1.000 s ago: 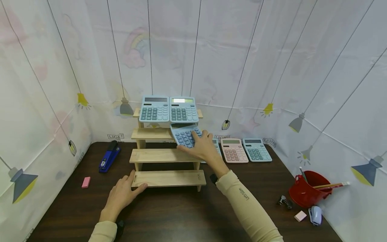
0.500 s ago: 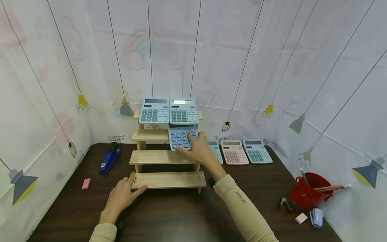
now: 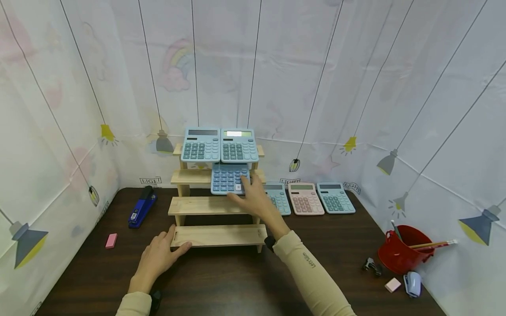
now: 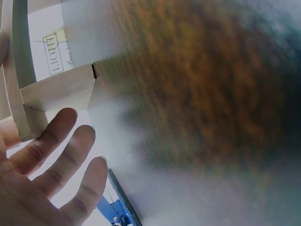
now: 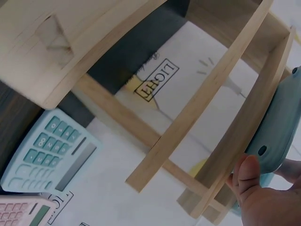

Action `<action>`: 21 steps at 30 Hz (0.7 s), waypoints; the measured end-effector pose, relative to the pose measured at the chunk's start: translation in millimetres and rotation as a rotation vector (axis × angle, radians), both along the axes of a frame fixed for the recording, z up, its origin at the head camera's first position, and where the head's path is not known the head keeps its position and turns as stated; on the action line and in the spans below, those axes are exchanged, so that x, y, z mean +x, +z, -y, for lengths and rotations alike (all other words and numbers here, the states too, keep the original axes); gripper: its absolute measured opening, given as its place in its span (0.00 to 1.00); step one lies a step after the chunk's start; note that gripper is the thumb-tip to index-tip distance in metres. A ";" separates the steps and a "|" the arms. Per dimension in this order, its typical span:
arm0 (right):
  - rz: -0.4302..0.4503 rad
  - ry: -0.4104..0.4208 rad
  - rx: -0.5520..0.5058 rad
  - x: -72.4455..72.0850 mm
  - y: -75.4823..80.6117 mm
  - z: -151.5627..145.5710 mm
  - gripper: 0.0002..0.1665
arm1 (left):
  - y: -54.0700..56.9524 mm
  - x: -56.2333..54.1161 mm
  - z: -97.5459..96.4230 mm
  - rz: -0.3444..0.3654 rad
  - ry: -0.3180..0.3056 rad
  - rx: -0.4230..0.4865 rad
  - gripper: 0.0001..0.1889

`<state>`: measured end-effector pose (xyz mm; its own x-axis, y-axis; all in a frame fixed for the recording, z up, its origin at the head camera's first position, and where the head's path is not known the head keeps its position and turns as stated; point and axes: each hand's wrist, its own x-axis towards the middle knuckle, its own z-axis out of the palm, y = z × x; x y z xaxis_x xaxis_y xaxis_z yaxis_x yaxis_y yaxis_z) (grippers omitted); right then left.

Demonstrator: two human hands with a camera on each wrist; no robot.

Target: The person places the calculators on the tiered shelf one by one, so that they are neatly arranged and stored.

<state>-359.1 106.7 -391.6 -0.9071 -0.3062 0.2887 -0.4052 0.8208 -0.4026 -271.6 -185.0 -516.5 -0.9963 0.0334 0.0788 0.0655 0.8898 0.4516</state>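
Observation:
A darker blue calculator (image 3: 229,179) stands tilted at the second shelf from the top of a wooden step rack (image 3: 223,235). My right hand (image 3: 254,196) grips its lower right corner, fingers over the keys. The right wrist view shows the calculator's back (image 5: 277,127) beside the shelf edge, with fingertips at its corner. My left hand (image 3: 158,256) rests against the left end of the bottom step. In the left wrist view, several straight, spread fingers (image 4: 70,155) lie beside the wood. Two light blue calculators, a left one (image 3: 200,145) and a right one (image 3: 239,145), stand on the top shelf.
Right of the rack lie a blue calculator (image 3: 278,199), a pink calculator (image 3: 306,199) and another blue one (image 3: 336,198). A blue stapler (image 3: 142,207) and pink eraser (image 3: 111,240) lie left. A red bucket (image 3: 403,254) with pencils stands right, near a small stapler (image 3: 412,284).
My right hand has shifted the darker blue calculator leftward along the shelf and turned it from slanted to nearly straight. The left hand has stayed at the bottom step.

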 end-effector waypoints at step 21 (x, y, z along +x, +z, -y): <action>0.024 0.090 0.099 -11.6 4.1 30.9 0.35 | 0.8 -0.3 -0.2 0.013 0.001 0.003 0.55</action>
<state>-370.7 75.8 -387.6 -0.8809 -0.4127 0.2315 -0.4704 0.8175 -0.3324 -271.8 -184.7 -515.6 -0.9973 0.0320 0.0662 0.0586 0.8887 0.4547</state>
